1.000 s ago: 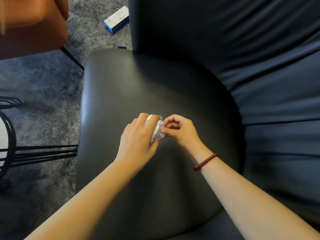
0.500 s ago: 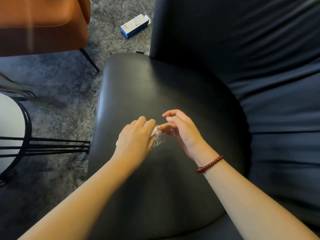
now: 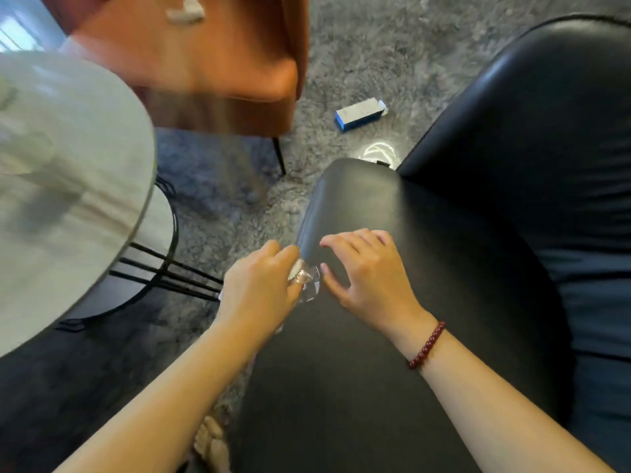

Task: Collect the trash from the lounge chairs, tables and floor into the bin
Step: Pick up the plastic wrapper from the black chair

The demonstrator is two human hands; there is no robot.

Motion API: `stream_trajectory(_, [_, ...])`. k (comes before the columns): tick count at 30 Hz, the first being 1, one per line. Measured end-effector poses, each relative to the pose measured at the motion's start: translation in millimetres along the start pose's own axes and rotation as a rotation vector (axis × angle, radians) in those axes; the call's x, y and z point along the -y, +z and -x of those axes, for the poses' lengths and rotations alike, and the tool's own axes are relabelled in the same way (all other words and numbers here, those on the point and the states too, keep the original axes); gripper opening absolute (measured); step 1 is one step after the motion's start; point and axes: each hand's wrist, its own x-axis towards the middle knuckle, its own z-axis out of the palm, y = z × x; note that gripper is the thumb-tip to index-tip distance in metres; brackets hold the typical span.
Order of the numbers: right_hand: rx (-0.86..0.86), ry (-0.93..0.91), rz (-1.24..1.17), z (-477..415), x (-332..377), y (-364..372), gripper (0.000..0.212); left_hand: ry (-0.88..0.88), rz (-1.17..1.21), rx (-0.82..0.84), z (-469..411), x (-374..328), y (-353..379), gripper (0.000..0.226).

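Observation:
My left hand (image 3: 261, 288) grips a crumpled clear plastic wrapper (image 3: 307, 279) at the left edge of the black lounge chair seat (image 3: 426, 268). Most of the wrapper is hidden inside the fist. My right hand (image 3: 368, 278) hovers just right of it over the seat, fingers spread and loosely bent, holding nothing. A blue and white carton (image 3: 360, 114) lies on the grey shag carpet (image 3: 375, 46) beyond the seat. A crumpled white scrap (image 3: 186, 11) lies on the orange chair (image 3: 211, 63). No bin is in view.
A round pale table (image 3: 68, 186) on black wire legs (image 3: 164, 268) stands close at the left. The black chair's backrest (image 3: 546, 114) rises at the right. My foot (image 3: 211, 442) shows on the carpet below.
The view has swung left, bringing the table and orange chair in. My right hand has let go of the wrapper and opened; my left hand has carried the wrapper to the seat's left edge.

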Motion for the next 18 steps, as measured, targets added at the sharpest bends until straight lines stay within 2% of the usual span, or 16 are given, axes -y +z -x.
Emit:
stream_trajectory(5, [-0.02,-0.061,-0.029,-51.2,77.4,17.3,0.027,-0.078,0.005,-0.06,14.2,68.0,-55.4,0.023])
stream_trajectory(12, [-0.021,-0.102,-0.102,-149.7,226.0,26.6,0.03,-0.192,-0.043,-0.128,34.3,194.8,-183.6,0.012])
stream_trajectory(18, [-0.018,-0.208,-0.151,-232.5,336.7,33.6,0.031,-0.315,-0.046,-0.293,53.5,289.2,-282.6,0.014])
